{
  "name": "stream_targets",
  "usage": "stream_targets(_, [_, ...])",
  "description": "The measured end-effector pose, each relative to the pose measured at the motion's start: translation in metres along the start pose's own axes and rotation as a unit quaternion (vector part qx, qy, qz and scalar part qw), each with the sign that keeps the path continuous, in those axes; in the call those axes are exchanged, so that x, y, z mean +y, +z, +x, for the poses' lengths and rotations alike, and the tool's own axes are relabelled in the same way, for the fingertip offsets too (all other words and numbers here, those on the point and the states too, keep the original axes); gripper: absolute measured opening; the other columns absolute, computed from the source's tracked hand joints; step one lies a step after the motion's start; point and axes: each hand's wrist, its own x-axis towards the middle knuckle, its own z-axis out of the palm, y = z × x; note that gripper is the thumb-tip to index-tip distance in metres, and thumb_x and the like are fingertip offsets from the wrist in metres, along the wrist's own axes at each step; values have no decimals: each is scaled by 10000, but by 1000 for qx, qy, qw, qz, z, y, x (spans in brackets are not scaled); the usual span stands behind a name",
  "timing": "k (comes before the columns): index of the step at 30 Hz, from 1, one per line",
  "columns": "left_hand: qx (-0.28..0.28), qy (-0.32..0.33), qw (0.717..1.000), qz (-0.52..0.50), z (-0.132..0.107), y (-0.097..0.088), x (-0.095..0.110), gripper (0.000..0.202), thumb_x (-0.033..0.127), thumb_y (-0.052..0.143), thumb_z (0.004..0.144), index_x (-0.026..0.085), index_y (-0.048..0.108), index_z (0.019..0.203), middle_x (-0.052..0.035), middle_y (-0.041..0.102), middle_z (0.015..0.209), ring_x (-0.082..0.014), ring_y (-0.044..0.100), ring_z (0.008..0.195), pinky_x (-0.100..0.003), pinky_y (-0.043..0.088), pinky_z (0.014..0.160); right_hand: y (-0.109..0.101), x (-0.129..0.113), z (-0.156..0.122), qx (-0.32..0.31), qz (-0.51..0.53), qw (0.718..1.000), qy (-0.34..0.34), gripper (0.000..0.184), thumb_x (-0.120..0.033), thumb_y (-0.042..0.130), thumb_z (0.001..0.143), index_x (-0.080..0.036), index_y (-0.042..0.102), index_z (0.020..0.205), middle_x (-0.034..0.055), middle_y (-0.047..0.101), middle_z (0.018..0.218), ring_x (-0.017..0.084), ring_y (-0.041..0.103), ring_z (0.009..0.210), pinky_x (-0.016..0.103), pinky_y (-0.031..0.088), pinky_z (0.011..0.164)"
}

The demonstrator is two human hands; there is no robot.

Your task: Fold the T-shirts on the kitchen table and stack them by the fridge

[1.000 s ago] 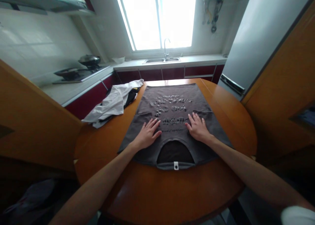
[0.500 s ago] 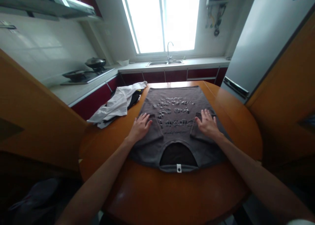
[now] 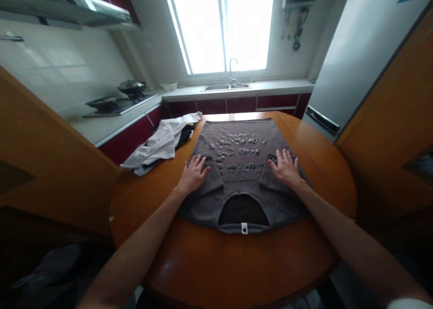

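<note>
A dark grey T-shirt (image 3: 241, 164) lies spread flat on the round wooden table (image 3: 237, 264), its neckline and white label toward me. Raised lettering, upside down from here, covers its middle. Both sleeves are folded inward over the body. My left hand (image 3: 194, 173) rests flat on the left sleeve, fingers spread and pointing away. On the right sleeve lies my right hand (image 3: 285, 168), likewise flat with its fingers apart. Neither hand grips the cloth.
A loose pile of white and dark clothes (image 3: 165, 140) lies at the table's far left edge. Beyond it are a stove with a lidded pan (image 3: 131, 86) and a counter with a sink (image 3: 226, 87). A tall fridge (image 3: 358, 52) stands at the right.
Hardly anything differs. Both hands stay flat on the sleeves, and the view has shifted very slightly.
</note>
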Motion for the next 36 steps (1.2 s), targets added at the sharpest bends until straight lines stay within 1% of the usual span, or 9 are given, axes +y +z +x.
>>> stream_targets(3, [-24,30,999,-21,-1,3,8,688,586,269,1026,158,372,1556,-131,265,1642,-326,181,1532,-574,219,1204,3,-3,-1,-37,5,999,-22,758,-587,262,1015,-90,255,1588,207,145,1663,322,90,1545,615,107,1200])
stream_targets(6, [-71,28,997,-15,-2,8,12,676,579,298,1023,178,354,1565,-110,255,1648,-331,185,1530,-585,211,1203,5,-6,-3,-83,-3,996,-23,754,-585,296,1013,-87,281,1580,209,162,1659,329,112,1540,618,119,1198])
stream_targets(9, [-66,24,997,-12,-4,8,14,664,566,311,1024,183,353,1566,-103,256,1649,-322,178,1533,-584,211,1204,2,-8,-5,-59,1,998,-25,745,-575,294,1017,-89,276,1582,213,163,1658,329,118,1539,615,136,1197])
stream_targets(13, [-48,40,998,-18,-7,6,18,647,563,307,1027,199,367,1559,-89,268,1646,-314,179,1534,-597,216,1199,0,-14,-9,-22,15,998,-61,712,-558,257,1028,-109,290,1579,190,174,1662,305,115,1543,616,132,1199])
stream_targets(19, [-71,56,996,-10,-10,9,24,642,576,329,1020,235,360,1563,-87,238,1655,-330,171,1534,-627,186,1194,7,-21,-15,-86,-7,993,-81,705,-548,265,1030,-116,272,1588,183,151,1667,307,97,1545,634,113,1194])
stream_targets(21, [-70,54,996,-12,-11,8,24,634,570,320,1024,240,357,1565,-82,236,1656,-328,163,1536,-627,192,1192,9,-22,-17,-86,-12,993,-77,705,-550,261,1030,-120,270,1589,186,153,1666,308,102,1545,634,119,1193])
stream_targets(26, [-78,67,995,-8,-14,6,28,645,592,322,1016,258,355,1566,-81,231,1657,-326,166,1536,-627,183,1192,11,-23,-18,-39,-13,995,-93,710,-557,252,1029,-125,259,1592,166,152,1670,283,83,1549,620,108,1200])
stream_targets(31, [-90,65,994,0,-16,7,30,663,605,313,1011,263,327,1579,-74,196,1666,-323,149,1539,-620,161,1198,15,-24,-19,-92,-23,991,-97,710,-566,264,1024,-138,274,1590,174,135,1671,297,85,1548,629,105,1193])
stream_targets(36, [-101,61,993,1,-16,6,30,667,612,296,1010,275,308,1586,-63,177,1671,-315,130,1544,-612,144,1204,13,-24,-19,-98,-31,990,-95,707,-563,251,1025,-145,265,1594,170,126,1673,297,85,1548,623,110,1195])
